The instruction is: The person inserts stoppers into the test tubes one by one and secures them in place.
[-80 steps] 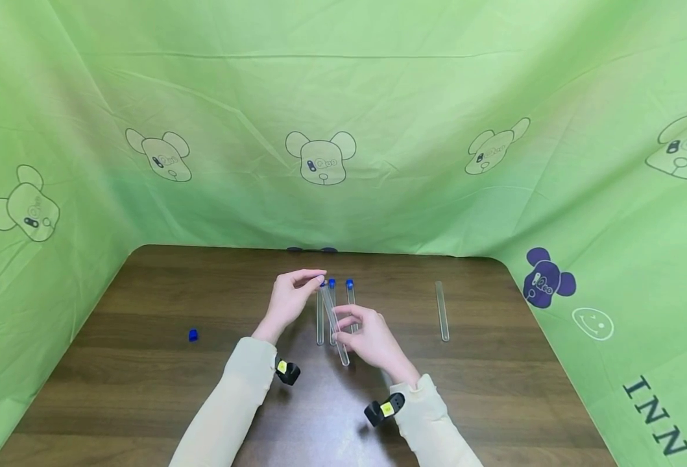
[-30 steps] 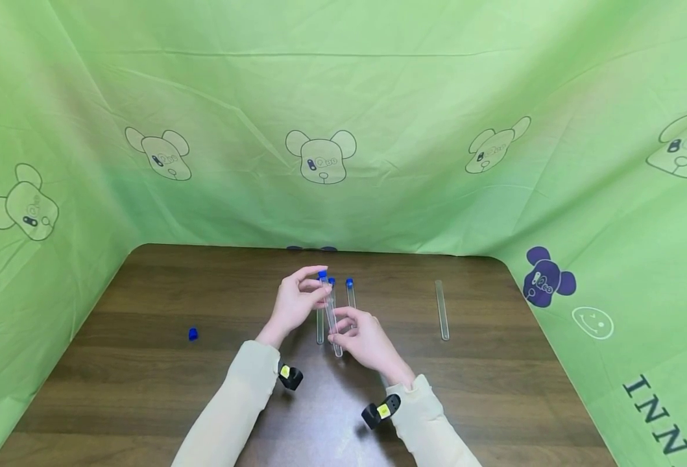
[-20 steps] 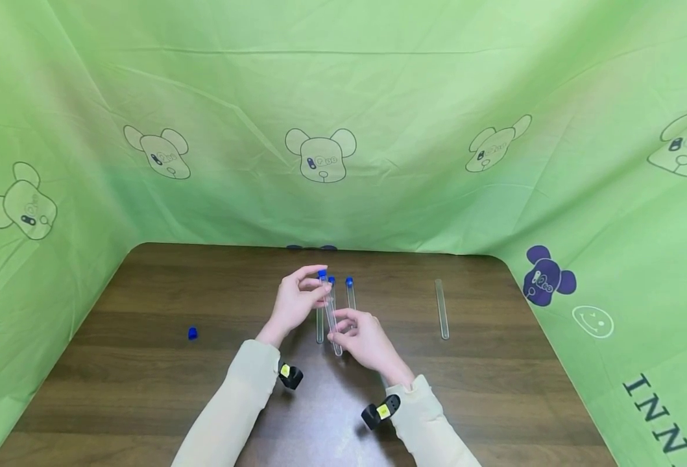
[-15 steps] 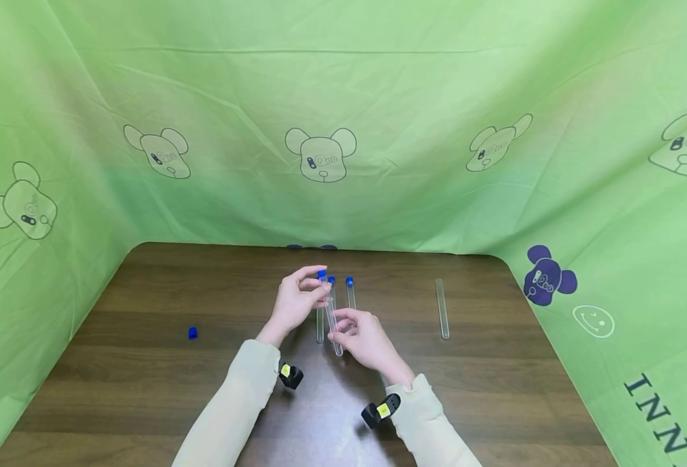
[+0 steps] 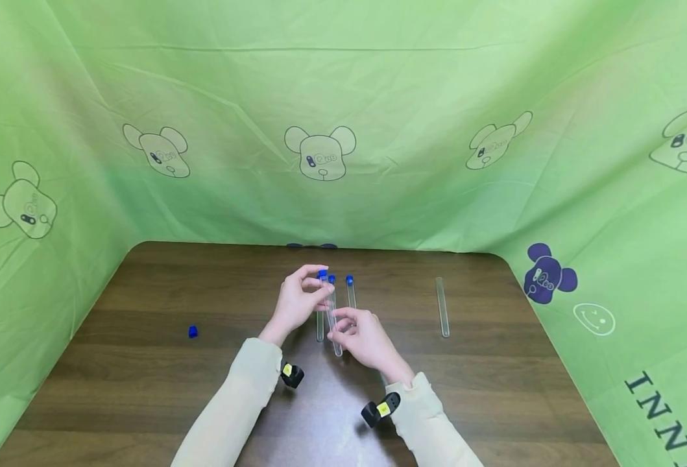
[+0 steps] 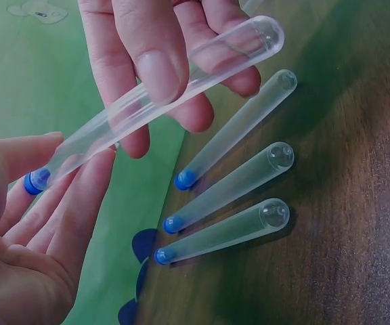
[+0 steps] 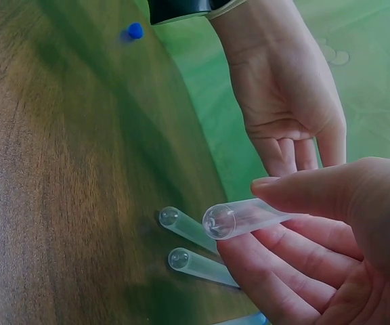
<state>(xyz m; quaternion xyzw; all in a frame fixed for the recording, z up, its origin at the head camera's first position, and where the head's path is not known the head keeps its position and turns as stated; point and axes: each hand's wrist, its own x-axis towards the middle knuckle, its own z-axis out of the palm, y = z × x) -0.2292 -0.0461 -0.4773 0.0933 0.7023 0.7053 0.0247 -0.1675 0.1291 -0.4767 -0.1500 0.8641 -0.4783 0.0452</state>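
Observation:
In the head view a clear test tube with a blue cap is held tilted above the table between both hands. My left hand pinches its capped end with thumb and fingers, the index finger lying over the cap. Lower down, near the rounded end, my right hand pinches the tube between thumb and fingers. The left wrist view shows three capped test tubes lying beneath: one nearest the held tube, a middle tube and a lower tube.
An uncapped test tube lies at the right of the brown wooden table. A loose blue cap lies at the left. Green printed cloth hangs behind and at both sides.
Since the oldest frame, the held tube has shifted slightly up and left. My left thumb and fingers have moved from the cap to just below it. Over the last second almost nothing moves.

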